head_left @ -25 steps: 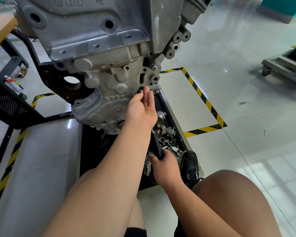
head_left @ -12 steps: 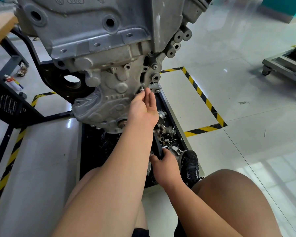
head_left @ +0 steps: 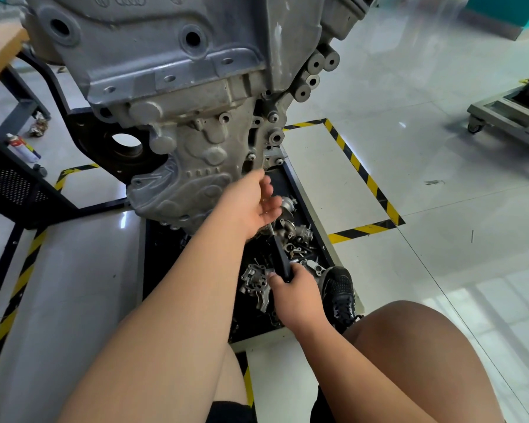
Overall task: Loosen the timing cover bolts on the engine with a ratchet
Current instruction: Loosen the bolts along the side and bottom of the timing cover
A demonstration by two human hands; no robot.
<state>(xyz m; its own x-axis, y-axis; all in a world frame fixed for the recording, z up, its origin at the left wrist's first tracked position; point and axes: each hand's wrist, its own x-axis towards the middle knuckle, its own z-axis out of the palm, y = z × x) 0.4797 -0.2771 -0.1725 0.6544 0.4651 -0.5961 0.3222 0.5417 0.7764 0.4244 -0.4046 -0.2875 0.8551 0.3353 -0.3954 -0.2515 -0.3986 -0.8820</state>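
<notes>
Lowered from the timing cover (head_left: 202, 169), left hand (head_left: 251, 204) spreads wide; right hand (head_left: 297, 297) grips the one ratchet (head_left: 281, 259).

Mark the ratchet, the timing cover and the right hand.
ratchet (head_left: 280, 259): head view, on its black handle.
timing cover (head_left: 202, 166): head view, on its cast middle face.
right hand (head_left: 297, 296): head view, on the back of the hand.

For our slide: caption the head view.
Right hand grips the ratchet; left hand open near the timing cover.

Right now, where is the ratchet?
Head view, centre: the ratchet slants over the parts tray, handle gripped by the right hand, head hidden behind the left hand.
</notes>
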